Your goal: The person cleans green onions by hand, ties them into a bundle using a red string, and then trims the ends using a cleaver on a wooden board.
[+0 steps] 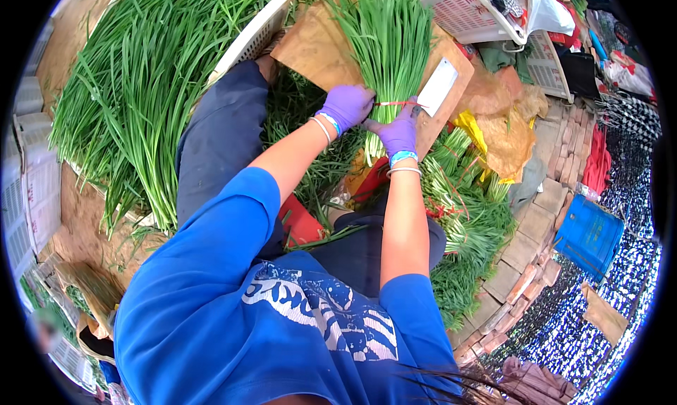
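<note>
A thick bundle of garlic chives (pixel 389 42) lies on a wooden board (pixel 310 49), its pale stem ends toward me. A thin red tie (pixel 392 103) crosses the stems. On the bundle's left side, my left hand (pixel 347 107), in a purple glove, is closed at the tie's left end. My right hand (pixel 400 132), also gloved in purple, grips the stems just below the tie, its thumb stretched to the left; the tie's other end shows beside its fingers. To the right of the bundle, a white card (pixel 438 87) rests on the board.
Loose chives (pixel 162 74) fill a large white crate (pixel 255 33) at left. Tied bundles (pixel 462 207) are piled by my right knee, beside crumpled yellow-brown plastic (pixel 511 133). Another white crate (pixel 469 16) stands at far right. A blue container (pixel 589 236) sits past the brick edging (pixel 518 248).
</note>
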Motion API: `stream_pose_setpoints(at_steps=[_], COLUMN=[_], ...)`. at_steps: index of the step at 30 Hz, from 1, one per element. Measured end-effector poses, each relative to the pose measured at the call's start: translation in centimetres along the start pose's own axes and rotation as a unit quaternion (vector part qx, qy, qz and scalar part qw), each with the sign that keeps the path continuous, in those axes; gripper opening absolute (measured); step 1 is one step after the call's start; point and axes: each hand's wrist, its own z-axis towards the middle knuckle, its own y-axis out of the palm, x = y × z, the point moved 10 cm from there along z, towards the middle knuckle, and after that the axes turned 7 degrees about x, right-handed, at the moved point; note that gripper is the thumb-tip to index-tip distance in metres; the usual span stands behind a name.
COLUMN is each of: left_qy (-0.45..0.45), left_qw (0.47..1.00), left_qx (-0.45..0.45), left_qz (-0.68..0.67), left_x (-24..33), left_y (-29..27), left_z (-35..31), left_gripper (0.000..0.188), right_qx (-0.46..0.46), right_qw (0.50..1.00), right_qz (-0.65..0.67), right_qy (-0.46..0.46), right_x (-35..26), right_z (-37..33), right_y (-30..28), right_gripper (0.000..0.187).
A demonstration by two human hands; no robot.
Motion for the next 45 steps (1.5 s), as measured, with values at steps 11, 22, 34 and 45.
stream_pose_setpoints(at_steps=[11,22,34,45], left_qy=[0.037,-0.017,-0.416,0.064], left_qw=[0.997,1.0,0.867,0.911], left_qx=[0.021,0.0,0.017,-0.392], left_qz=[-0.07,0.002,-0.272,-0.111], left_x=[1.4,-0.9,-1.3,9.8], left_y=[-0.3,0.5,-0.3,-6.1], left_z=[-1.3,1.9,-10.5,-19.0], left_gripper=[0.011,0.015,0.034,0.017], right_qx=[-0.003,0.011,-0.004,-0.014], right_qw=[0.993,0.999,0.996,0.997], right_qz=[0.12,0.046,0.083,0.078], right_qy=[-0.02,-0.001,0.009,0.02], right_x=[1.4,0.1,0.5,0.0], right_z=[0.7,-0.2,0.3,1.2], right_y=[0.7,0.1,1.3,1.7], right_gripper=[0.117,0.12,0.104,0.106])
